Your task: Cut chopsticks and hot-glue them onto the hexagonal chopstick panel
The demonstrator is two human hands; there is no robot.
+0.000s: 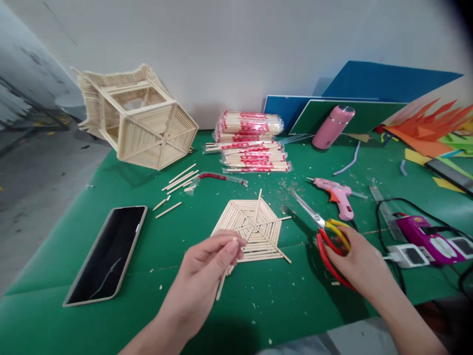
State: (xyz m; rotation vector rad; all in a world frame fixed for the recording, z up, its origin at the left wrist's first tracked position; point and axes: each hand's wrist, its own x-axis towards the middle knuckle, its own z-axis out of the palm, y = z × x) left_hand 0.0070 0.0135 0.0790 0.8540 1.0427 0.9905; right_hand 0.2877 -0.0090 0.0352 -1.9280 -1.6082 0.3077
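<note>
Stick hexagon point(258, 234) sits partly behind left hand point(209, 261), apart from right hand point(364, 254). Left pinches stick bit point(235, 239); right grips scissors point(320, 222).

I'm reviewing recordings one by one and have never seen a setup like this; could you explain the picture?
There is no machine: these are a person's bare hands, in one picture from a head-worn camera looking forward and down. The right hand holds scissors. The left hand is pinched near a six-sided stick panel; whatever it grips is too small to tell. Also on the green table are a phone, wrapped stick bundles, a pink glue gun, a pink bottle and a larger stick-built frame.
</note>
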